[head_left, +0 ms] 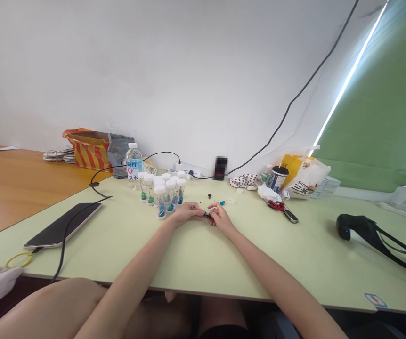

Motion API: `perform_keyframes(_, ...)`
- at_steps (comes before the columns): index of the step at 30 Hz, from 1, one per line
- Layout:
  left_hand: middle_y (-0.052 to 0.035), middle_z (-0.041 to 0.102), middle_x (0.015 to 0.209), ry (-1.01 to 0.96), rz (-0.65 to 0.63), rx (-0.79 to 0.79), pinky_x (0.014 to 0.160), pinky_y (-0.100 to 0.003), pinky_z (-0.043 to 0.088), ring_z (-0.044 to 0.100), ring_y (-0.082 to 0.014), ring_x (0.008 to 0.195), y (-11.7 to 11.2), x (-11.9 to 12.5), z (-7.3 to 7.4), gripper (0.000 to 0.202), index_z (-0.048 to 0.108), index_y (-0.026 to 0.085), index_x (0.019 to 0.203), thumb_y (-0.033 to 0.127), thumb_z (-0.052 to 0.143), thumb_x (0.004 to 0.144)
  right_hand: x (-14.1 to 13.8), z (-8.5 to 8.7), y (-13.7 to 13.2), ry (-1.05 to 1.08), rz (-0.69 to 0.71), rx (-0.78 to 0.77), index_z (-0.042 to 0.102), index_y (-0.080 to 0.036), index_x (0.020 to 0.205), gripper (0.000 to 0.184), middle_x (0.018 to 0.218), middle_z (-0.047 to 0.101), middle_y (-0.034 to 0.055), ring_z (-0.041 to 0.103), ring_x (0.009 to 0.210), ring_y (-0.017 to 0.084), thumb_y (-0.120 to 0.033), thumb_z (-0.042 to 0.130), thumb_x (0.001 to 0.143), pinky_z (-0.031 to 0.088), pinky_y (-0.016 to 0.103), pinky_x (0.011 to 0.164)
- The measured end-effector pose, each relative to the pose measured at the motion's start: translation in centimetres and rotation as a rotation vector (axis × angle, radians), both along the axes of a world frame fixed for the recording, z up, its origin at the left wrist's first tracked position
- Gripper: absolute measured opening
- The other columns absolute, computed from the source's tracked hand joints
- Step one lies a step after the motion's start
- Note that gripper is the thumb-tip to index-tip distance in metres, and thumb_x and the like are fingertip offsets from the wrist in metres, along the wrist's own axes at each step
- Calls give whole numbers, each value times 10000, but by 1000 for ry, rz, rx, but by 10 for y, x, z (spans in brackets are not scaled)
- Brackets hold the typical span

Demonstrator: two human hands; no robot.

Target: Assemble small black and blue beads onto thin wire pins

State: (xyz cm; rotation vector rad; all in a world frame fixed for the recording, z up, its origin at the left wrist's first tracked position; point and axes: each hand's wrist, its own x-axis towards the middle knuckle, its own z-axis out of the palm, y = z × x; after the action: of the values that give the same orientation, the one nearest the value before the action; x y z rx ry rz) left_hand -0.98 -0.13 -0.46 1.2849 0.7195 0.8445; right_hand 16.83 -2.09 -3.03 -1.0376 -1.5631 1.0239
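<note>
Head view, sole camera. Both forearms extended across the pale green table (196, 263), hands met near its middle. Left hand (188, 213) and right hand (219, 216) pinched from either side on a small dark part (207, 215), held just above the tabletop between the fingertips; exact nature of the part not determinable at this distance, possibly a small bead or fitting. Both hands closed in a fine grasp, neither flat nor released.

Just behind the left hand, noted a cluster of clear vials (162, 193) with white caps, blue and green contents at the bottom, standing upright and close together. Water bottle (133, 165) upright behind them. Loose small pieces near the right hand: a blue bit (222, 203), a white cap (231, 201), a dark stud (209, 196). Red-handled scissors (277, 205) further right, beside crumpled white paper. Phone (63, 225) on charge at the left, cable trailing over the table edge. Black strapped device (351, 226) well apart at the right.

Risks assessed: part small and gripped by fingertips only, so a slip judged likely to send it rolling among the loose pieces or off the near edge. Vials close to the left wrist; a backward sweep judged liable to topple several. Open scissors within the right arm's reach, a snag hazard.
</note>
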Motion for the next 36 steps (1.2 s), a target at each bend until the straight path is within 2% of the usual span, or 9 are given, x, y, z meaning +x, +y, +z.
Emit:
perform_keyframes(4,-94,678,786,-24,11,-1,829,-363,469,637,-188,791,1,0,-1,263,569,102,643,257,758,546,0,-1,1,24,-15,10,450,-218,921,277,739,501,-39,509,488,70,-185,468,647,355,172,390)
perform_keyframes(10,-89,679,792,-1,-1,4,818,-365,473,640,-188,771,3,0,-4,274,578,105,658,264,763,534,0,-2,1,-6,16,-14,445,-209,924,248,605,488,-64,484,433,68,-178,413,680,355,176,409)
perform_keyframes(15,-98,677,776,-21,12,7,823,-367,470,638,-192,785,4,-1,-6,265,572,100,649,258,758,545,0,1,-1,22,0,10,448,-218,932,294,762,512,-33,508,491,68,-175,468,642,351,172,391)
perform_keyframes(21,-85,679,785,-12,-10,6,816,-368,473,642,-192,771,3,-1,-4,277,572,107,661,265,763,535,0,2,-2,7,27,-24,444,-211,925,251,608,500,-61,487,427,72,-171,406,680,359,187,416)
perform_keyframes(26,-87,677,767,-20,7,1,824,-363,472,641,-186,769,2,-1,-2,257,567,104,642,250,757,548,-1,2,-1,18,0,-12,450,-215,925,284,710,505,-46,502,456,67,-165,449,646,348,180,400)
perform_keyframes(30,-87,679,779,1,-10,7,828,-371,471,641,-186,764,1,0,-2,251,576,107,658,247,755,551,-1,2,-3,-5,18,-19,447,-215,926,253,606,482,-65,490,441,70,-171,410,680,359,182,423)
perform_keyframes(36,-96,679,780,-16,14,7,817,-360,476,639,-194,788,3,0,-4,253,570,103,654,242,756,552,0,-1,0,12,-12,-11,438,-220,945,314,728,506,-45,500,450,66,-165,459,637,355,182,398)
